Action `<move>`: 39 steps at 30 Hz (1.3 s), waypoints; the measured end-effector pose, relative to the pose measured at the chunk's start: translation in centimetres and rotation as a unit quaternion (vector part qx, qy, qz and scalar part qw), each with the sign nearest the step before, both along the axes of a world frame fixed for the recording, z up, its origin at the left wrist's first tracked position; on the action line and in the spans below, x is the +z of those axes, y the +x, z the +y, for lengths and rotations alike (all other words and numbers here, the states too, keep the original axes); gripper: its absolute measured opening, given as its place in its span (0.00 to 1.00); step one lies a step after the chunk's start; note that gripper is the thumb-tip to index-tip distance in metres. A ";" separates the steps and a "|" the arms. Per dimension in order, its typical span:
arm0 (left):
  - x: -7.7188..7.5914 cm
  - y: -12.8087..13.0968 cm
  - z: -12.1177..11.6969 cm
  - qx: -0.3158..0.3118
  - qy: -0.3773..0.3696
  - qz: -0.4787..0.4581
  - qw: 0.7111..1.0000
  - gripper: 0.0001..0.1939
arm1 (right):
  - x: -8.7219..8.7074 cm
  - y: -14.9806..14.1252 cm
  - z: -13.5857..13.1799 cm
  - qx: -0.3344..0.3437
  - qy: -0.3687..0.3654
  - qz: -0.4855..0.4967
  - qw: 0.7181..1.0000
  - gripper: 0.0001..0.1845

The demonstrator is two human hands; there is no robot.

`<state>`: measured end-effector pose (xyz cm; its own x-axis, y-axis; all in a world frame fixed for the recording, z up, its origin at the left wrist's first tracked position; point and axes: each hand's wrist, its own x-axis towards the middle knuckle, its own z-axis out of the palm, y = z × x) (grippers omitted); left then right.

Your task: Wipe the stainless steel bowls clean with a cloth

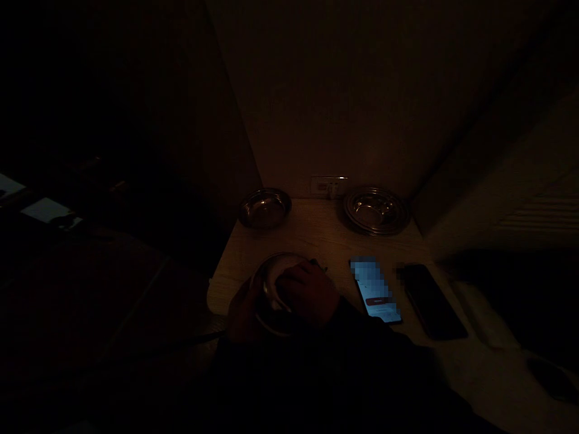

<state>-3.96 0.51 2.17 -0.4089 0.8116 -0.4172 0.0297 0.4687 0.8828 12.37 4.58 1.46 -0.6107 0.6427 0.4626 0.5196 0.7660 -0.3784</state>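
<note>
The scene is very dark. A steel bowl [271, 283] sits at the near edge of a small pale table [316, 241]. My right hand [307, 292] rests inside the bowl, fingers curled over something pale that I cannot make out. My left hand [239, 313] cups the bowl's left outer wall. Both arms are in dark sleeves.
Two more steel dishes stand at the back of the table, a bowl [265, 208] at the left and a plate [376, 210] at the right. A wall socket [328, 185] sits between them. A lit phone [375, 290] and a dark phone [433, 301] lie right of my hand.
</note>
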 end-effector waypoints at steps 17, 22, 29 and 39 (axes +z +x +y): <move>1.3 1.1 -0.4 0.016 0.015 -0.034 0.999 0.18 | 0.4 1.4 -1.2 -0.026 0.002 -0.027 0.999 0.08; 2.6 1.6 -0.2 -0.002 0.019 -0.042 0.999 0.17 | 0.6 1.6 -0.5 -0.060 -0.005 -0.049 0.997 0.09; 0.7 1.0 -0.1 -0.003 0.034 -0.052 0.998 0.19 | 0.2 1.4 -1.8 -0.024 -0.001 -0.018 1.000 0.09; 0.2 0.6 0.0 -0.013 0.030 -0.047 0.998 0.21 | 0.3 0.3 1.1 -0.090 -0.009 -0.061 0.994 0.08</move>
